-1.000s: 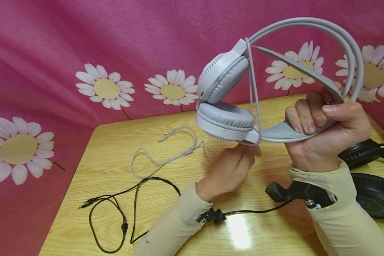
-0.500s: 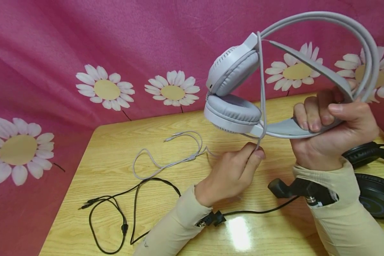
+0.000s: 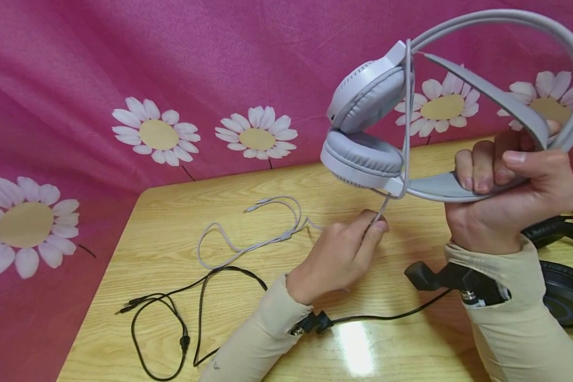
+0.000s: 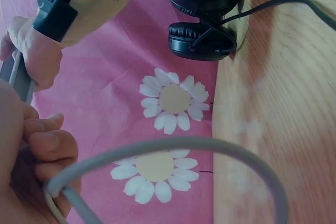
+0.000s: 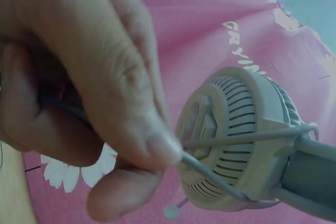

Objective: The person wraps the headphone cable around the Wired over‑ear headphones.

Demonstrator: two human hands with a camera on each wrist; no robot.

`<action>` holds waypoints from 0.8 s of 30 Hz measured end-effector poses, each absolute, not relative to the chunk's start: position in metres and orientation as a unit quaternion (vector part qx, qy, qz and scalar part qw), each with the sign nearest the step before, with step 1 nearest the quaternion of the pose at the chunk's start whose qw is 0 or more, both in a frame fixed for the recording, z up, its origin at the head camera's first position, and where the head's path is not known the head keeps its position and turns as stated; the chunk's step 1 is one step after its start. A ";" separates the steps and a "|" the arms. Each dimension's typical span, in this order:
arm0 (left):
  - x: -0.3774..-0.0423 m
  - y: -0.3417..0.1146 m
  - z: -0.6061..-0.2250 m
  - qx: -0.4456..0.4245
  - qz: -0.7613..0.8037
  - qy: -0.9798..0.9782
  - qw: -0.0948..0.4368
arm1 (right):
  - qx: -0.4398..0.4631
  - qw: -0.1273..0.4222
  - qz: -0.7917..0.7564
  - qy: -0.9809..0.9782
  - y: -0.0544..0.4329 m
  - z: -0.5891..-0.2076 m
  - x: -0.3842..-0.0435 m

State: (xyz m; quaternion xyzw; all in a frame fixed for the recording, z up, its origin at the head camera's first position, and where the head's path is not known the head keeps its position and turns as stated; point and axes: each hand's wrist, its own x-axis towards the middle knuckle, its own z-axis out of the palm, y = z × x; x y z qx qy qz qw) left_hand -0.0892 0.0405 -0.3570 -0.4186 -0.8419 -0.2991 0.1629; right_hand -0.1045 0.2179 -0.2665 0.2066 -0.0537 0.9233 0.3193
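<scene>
Raised above the table, a pair of white-grey headphones (image 3: 363, 164) has its own thin grey cable (image 3: 407, 122) looped round the arms beside both ear cups. My right hand (image 3: 511, 196) grips the headband, with fingers and thumb wrapped over the padded strap. Just below the lower ear cup, my left hand (image 3: 336, 257) pinches a length of that cable between thumb and index finger. The right wrist view shows this left hand (image 5: 105, 77) close up, next to the slotted ear cup (image 5: 239, 129). In the left wrist view, a cable loop (image 4: 168, 142) bows out from the left hand.
The split plug end of the grey cable (image 3: 267, 241) lies on the wooden table (image 3: 172, 212). A black cable (image 3: 200, 313) curls at the front left. Black headphones (image 3: 565, 286) rest at the right, partly behind the right sleeve. A pink daisy-patterned cloth (image 3: 248, 53) hangs behind.
The headphones and right hand have shifted right and somewhat up. The left hand, earlier partly behind the lower ear cup, is now apart from it, with the cable stretched between them.
</scene>
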 end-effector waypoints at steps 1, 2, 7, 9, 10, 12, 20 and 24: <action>-0.089 0.041 -0.356 -0.420 -0.298 -0.842 0.162 | 0.205 0.325 0.922 -0.052 0.218 -0.266 -0.105; -0.088 0.041 -0.356 -0.422 -0.297 -0.842 0.160 | 0.204 0.332 0.919 -0.054 0.218 -0.266 -0.105; -0.084 0.041 -0.353 -0.438 -0.256 -0.846 0.163 | 0.191 0.384 0.899 -0.090 0.219 -0.268 -0.107; -0.082 0.041 -0.351 -0.443 -0.235 -0.848 0.168 | 0.184 0.400 0.893 -0.096 0.221 -0.270 -0.108; -0.081 0.041 -0.351 -0.446 -0.226 -0.849 0.171 | 0.179 0.407 0.890 -0.102 0.222 -0.271 -0.109; -0.079 0.041 -0.349 -0.450 -0.223 -0.848 0.170 | 0.179 0.408 0.890 -0.098 0.226 -0.272 -0.110; -0.075 0.027 -0.330 -0.443 -0.216 -0.853 0.174 | 0.181 0.410 0.884 -0.135 0.231 -0.273 -0.112; -0.074 0.018 -0.320 -0.429 -0.198 -0.863 0.176 | 0.182 0.423 0.880 -0.111 0.230 -0.271 -0.112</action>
